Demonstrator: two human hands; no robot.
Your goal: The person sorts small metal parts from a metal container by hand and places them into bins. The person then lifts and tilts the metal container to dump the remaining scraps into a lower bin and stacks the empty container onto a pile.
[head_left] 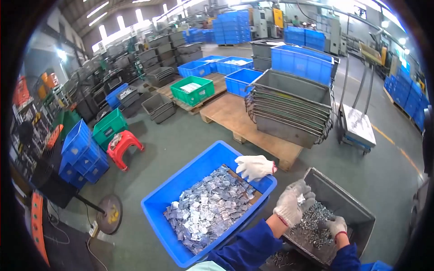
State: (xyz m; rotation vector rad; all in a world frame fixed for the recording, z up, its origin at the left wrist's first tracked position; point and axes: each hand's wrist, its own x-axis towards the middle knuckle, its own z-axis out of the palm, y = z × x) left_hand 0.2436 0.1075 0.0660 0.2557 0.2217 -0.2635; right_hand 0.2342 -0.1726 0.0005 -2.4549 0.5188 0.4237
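Observation:
My left hand [293,205], in a white knitted glove with a greyed palm, is over the left edge of a grey bin [358,203]. Its fingers curl around a small shiny metal piece [301,198]. Inside the bin lies a heap of small metal parts [312,228]. My right hand [335,226], also gloved, reaches down to this heap with bent, dirty fingertips; what they hold is hidden. Left of my hands stands a blue bin [169,189] with many flat, shiny metal pieces [205,205]. An unworn white glove [255,168] hangs over its rim.
Beyond the blue bin, stacked grey bins [289,108] stand on a wooden pallet [235,115]. A red stool [124,147] and a round stand base [109,214] are to the left. A platform trolley [357,124] stands at the right.

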